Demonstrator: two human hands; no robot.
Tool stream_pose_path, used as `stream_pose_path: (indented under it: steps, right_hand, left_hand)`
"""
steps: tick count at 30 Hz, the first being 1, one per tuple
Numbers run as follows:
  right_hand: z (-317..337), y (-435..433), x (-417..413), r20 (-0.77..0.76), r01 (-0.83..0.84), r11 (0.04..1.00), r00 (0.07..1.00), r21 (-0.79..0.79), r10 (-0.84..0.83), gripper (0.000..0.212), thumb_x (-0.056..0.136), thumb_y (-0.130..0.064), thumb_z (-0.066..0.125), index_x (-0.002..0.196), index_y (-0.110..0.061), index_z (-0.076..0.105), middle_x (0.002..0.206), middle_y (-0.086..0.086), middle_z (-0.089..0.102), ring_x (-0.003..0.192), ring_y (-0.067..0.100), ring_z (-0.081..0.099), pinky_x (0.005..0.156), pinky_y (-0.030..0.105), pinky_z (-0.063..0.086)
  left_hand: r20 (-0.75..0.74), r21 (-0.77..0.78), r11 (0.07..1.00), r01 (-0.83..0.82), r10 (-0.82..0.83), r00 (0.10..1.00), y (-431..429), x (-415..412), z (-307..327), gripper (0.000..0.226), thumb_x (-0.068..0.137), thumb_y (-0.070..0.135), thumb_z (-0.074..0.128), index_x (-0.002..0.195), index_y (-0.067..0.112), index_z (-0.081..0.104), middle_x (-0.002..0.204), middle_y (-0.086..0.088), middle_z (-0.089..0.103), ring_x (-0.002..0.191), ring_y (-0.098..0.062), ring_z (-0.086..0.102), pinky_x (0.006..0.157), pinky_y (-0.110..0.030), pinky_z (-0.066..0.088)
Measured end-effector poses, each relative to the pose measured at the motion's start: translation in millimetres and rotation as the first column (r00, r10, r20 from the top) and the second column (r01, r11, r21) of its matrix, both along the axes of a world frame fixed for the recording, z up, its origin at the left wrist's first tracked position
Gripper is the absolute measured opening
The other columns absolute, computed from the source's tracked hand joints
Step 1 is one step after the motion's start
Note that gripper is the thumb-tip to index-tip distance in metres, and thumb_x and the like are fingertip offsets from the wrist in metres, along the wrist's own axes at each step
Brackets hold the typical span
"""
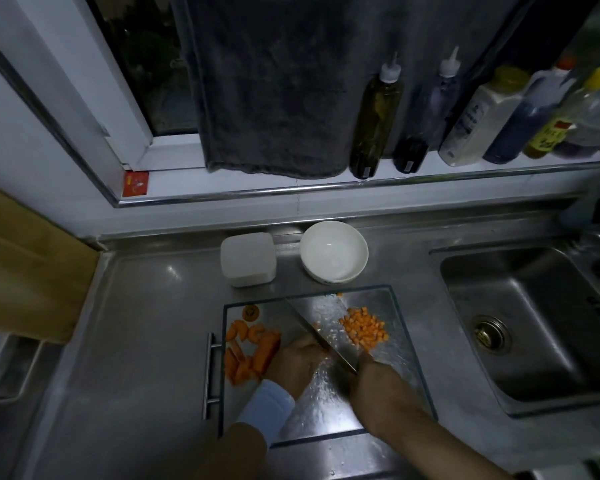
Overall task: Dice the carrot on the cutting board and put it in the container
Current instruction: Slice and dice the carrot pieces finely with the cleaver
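L hand fingers curl on carrot strips at cleaver; R hand fingers wrap its handle.

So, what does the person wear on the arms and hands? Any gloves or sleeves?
No gloves: the left hand and the right hand are bare. On the left there is a brown sleeve with a pale, whitish cuff at the wrist. The right forearm is uncovered as far as the frame shows. No ring or watch is visible, though the picture is dim.
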State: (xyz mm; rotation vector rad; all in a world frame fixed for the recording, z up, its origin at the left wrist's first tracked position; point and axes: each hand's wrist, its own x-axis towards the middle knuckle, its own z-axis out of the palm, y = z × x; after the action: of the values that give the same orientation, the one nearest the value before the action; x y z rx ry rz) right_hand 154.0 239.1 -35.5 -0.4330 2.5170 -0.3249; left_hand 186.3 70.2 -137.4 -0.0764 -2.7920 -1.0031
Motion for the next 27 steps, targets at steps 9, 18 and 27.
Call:
stream_pose_path:
  steps: [9, 18, 27]
  right_hand:
    - [-2.6, 3.3, 5.0, -0.073, -0.039, 0.997, 0.996, 0.068, 0.044, 0.029, 0.097, -0.021, 0.04, 0.123, -0.015, 0.052, 0.124, 0.005, 0.062, 0.114, 0.019, 0.06, 0.093, 0.023, 0.045]
    - [-14.1, -1.0, -10.8, 0.061, -0.048, 0.999, 0.997, 0.015, 0.047, 0.029, 0.099, -0.025, 0.046, 0.121, -0.01, 0.056, 0.123, 0.009, 0.063, 0.113, 0.021, 0.06, 0.092, 0.026, 0.047]
    - [-25.3, -22.8, -25.9, 0.124, 0.018, 0.995, 0.992, -0.1, -0.005, 0.021, 0.095, -0.035, 0.051, 0.093, -0.015, 0.057, 0.098, 0.011, 0.069, 0.092, 0.027, 0.066, 0.066, 0.024, 0.037]
  left_hand:
    - [0.005, -0.072, 0.997, 0.022, -0.022, 1.0, -3.6, -0.2, -2.4, 0.025, 0.081, 0.004, 0.064, 0.098, 0.019, 0.073, 0.107, 0.004, 0.067, 0.097, -0.007, 0.062, 0.096, -0.012, 0.04]
    - [0.009, -0.043, 0.999, 0.017, -0.017, 1.0, -0.2, -0.5, 4.9, 0.022, 0.072, 0.001, 0.074, 0.084, 0.018, 0.075, 0.094, 0.004, 0.07, 0.084, -0.004, 0.063, 0.093, 0.005, 0.023]
    - [-0.035, -0.059, 0.998, -0.003, 0.001, 0.999, -1.8, 0.5, -1.9, 0.017, 0.079, 0.012, 0.06, 0.08, 0.018, 0.076, 0.084, 0.004, 0.067, 0.075, -0.006, 0.063, 0.084, -0.004, 0.036]
